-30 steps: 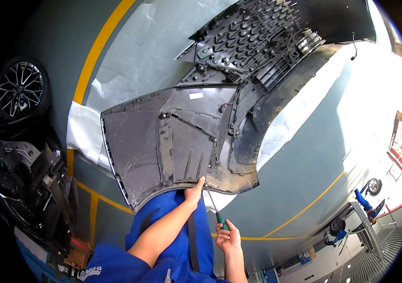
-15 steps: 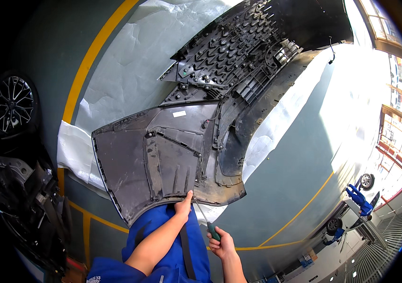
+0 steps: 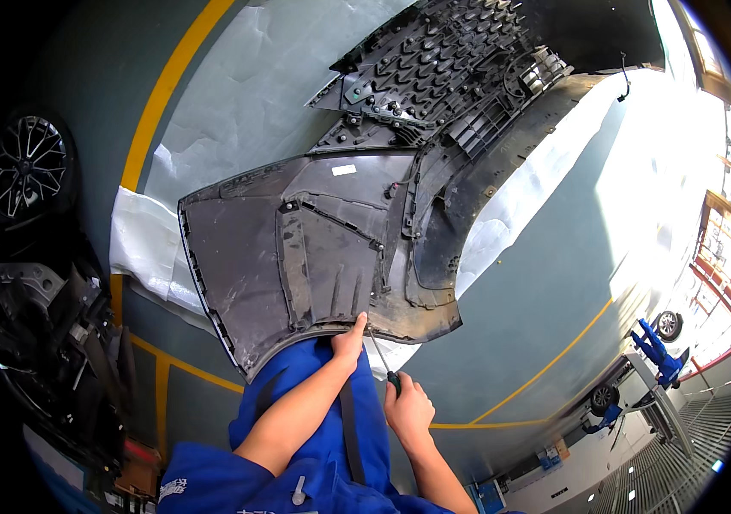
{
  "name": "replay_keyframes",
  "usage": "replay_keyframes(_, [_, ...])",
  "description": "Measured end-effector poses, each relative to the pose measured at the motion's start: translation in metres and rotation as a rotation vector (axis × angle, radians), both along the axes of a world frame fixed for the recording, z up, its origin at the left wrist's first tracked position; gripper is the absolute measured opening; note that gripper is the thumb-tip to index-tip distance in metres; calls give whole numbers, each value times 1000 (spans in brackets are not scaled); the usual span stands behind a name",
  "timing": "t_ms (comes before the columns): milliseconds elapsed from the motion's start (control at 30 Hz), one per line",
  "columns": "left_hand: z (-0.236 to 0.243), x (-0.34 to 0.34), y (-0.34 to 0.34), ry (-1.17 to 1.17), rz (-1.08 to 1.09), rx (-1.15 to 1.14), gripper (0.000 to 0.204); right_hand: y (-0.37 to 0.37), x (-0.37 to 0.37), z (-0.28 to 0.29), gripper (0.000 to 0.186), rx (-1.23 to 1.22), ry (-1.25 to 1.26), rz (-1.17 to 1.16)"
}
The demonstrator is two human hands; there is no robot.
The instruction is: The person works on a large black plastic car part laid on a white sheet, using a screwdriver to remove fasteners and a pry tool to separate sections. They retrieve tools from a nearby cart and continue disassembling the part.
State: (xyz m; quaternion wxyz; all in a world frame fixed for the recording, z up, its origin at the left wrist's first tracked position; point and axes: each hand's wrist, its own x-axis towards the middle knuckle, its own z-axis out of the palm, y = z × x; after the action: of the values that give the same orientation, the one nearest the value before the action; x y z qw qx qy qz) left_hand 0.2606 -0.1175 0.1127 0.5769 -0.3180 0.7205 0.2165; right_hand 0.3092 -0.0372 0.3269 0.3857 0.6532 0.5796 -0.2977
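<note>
Head view: right grip (image 3: 410, 411) wrapped round screwdriver (image 3: 395, 379), forearm (image 3: 438, 473) aslant; left grip (image 3: 347, 346) pinching bumper (image 3: 241, 248), thumb (image 3: 360, 322) uppermost.

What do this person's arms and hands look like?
The left hand and right hand are bare, with no gloves. The left forearm is bare too, below a blue left sleeve with a white marking on it.

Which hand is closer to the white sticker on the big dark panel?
Left. The left hand touches the panel at its near edge, below the sticker in view; the right hand is farther back, holding a screwdriver.
</note>
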Motion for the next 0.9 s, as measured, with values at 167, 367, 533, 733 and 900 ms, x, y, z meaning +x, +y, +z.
replay_keyframes(167, [6,3,3,32,53,-66,54,-16,29,-25,33,-43,218,-905])
replay_keyframes(367, [-4,2,-1,-35,72,-88,62,-24,94,-39,27,-335,216,-2206])
replay_keyframes(533, [-13,23,-9,224,87,47,62,-35,103,-36,35,-252,321,-1520])
replay_keyframes(733, [-14,29,4,402,83,54,58,-35,33,-8,40,80,46,125])
replay_keyframes(900, [-6,17,6,94,128,-74,66,-56,74,-35,36,86,161,-423])
